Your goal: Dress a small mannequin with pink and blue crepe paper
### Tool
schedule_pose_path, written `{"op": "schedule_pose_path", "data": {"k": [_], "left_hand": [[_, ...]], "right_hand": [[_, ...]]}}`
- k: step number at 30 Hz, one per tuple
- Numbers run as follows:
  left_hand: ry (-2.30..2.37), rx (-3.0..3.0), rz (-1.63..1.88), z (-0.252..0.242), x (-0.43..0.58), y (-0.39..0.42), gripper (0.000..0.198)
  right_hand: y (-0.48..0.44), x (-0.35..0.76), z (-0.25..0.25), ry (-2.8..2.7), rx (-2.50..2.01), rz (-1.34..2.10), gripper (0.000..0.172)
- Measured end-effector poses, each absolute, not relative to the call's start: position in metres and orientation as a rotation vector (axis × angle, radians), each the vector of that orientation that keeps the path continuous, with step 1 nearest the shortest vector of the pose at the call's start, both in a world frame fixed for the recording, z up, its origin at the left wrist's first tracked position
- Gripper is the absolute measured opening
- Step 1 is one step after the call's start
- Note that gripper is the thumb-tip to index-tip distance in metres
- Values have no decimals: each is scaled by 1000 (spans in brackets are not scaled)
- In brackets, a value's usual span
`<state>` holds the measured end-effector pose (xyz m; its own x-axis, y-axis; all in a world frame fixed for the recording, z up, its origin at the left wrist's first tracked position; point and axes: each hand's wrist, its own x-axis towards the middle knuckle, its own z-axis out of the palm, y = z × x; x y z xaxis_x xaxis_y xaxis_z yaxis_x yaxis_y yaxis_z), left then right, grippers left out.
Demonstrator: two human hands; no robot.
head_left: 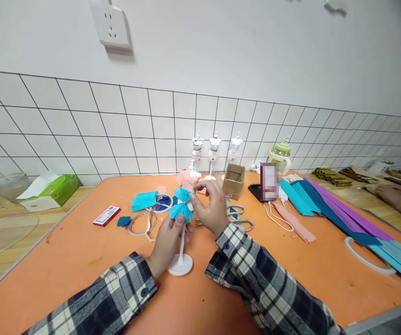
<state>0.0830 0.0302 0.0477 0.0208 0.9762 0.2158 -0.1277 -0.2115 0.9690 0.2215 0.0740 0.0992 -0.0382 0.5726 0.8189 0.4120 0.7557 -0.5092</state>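
Note:
Gathered bright blue crepe paper [181,211] fans out in two pleated parts, narrow at the middle, on a small mannequin stand whose round white base [180,266] rests on the table. My left hand [168,239] is closed around the lower part of the paper and the top of the white post, thumb in front. From the right, my right hand [210,207] has thumb and forefinger bent together at the paper's upper right edge, seeming to pinch it. The mannequin's body is hidden. Just behind stands another small mannequin draped in pink crepe paper [187,177].
Three white mini mannequins [214,148] stand at the back beside a cardboard box [234,181]. Scissors [240,218] lie right of my hands; rolls of tape [142,223] and blue pieces lie left. Coloured paper strips [347,209], a phone-like upright card [269,181] and a green-lidded bottle [280,156] are right.

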Motion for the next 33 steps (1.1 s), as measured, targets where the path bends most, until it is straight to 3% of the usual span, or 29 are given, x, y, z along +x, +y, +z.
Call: {"op": "schedule_pose_path", "data": {"k": [13,24,28,33], "left_hand": [[947,1093,1395,60,77,40,37],[1244,1307,1376,76,72,38,54],[1418,1497,1309,76,70,38,61],[1387,1746,1237,71,71,36,50]], "right_hand": [[80,220,104,-1759,-1007,713,5],[82,219,105,-1710,-1023,981,9],[76,225,109,-1678,-985,677,4],[59,236,128,-1835,-879,-130,26]]}}
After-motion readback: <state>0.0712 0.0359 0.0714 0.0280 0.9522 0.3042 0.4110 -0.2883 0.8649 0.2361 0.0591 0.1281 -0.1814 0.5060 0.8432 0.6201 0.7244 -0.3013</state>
